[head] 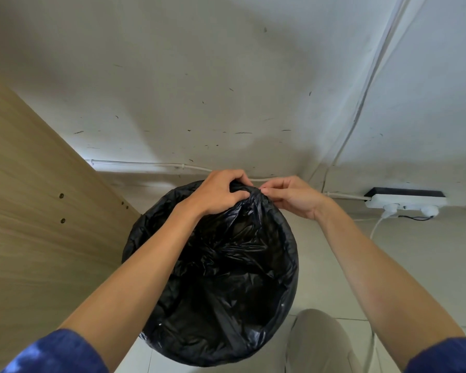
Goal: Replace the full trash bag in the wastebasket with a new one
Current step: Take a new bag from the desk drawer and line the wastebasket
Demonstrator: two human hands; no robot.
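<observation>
A black trash bag (226, 278) lines the round wastebasket below me, folded over its rim all around, so the basket itself is hidden. The bag's inside looks hollow and crinkled. At the far edge of the rim, my left hand (221, 192) clutches a bunch of the black plastic. My right hand (288, 196) pinches the same bunched plastic from the right with its fingertips. Both hands touch each other's grip point.
A light wooden panel (33, 211) stands close on the left of the basket. A white power strip (404, 201) with plugs and cables lies by the wall at right. My knee in beige trousers (318, 343) is beside the basket at lower right. White wall ahead.
</observation>
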